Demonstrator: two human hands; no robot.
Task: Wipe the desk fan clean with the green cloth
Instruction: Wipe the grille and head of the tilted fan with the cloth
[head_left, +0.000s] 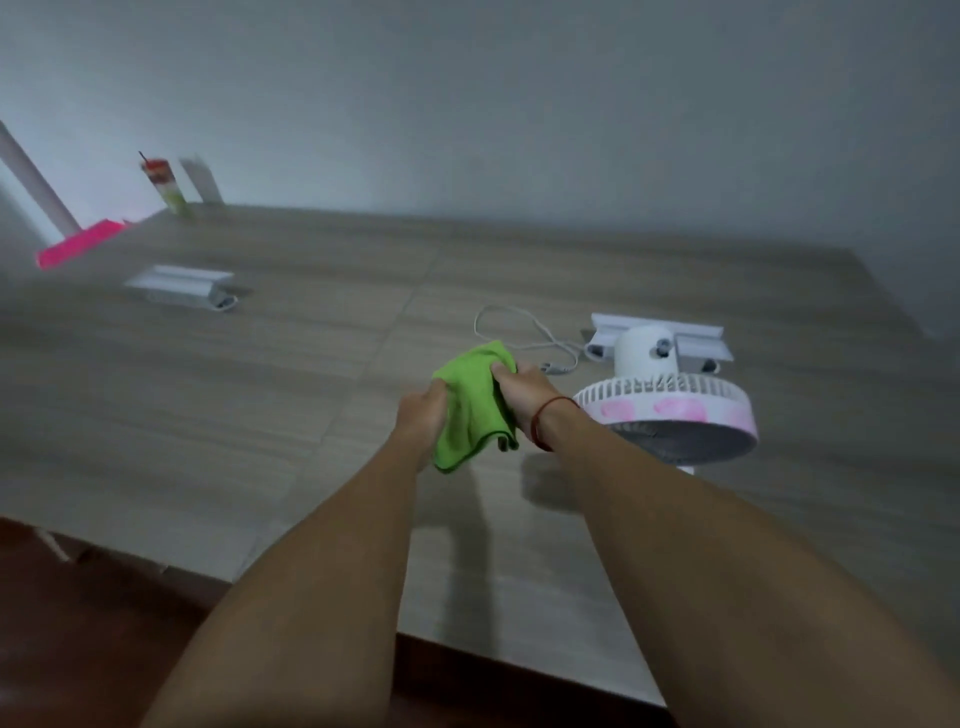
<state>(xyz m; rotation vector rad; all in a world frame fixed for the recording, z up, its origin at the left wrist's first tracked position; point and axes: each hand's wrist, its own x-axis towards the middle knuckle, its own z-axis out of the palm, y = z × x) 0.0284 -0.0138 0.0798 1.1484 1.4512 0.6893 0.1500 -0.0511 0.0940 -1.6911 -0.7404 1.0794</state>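
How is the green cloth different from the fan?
The green cloth is soft and crumpled; the fan is hard and round. The cloth is bright green; the fan is white with pink patches. The left hand and right hand hold the cloth up, while the fan stands on the table. Both are over the same table.

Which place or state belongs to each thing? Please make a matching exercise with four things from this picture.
Things:
1. green cloth
2. desk fan
3. white cable
4. pink object

Places or states:
A. lies looped on the table behind the hands
B. at the far left edge of the table
C. held by both hands
D. stands on the table, right of the right hand

Pairs: 1-C, 2-D, 3-A, 4-B
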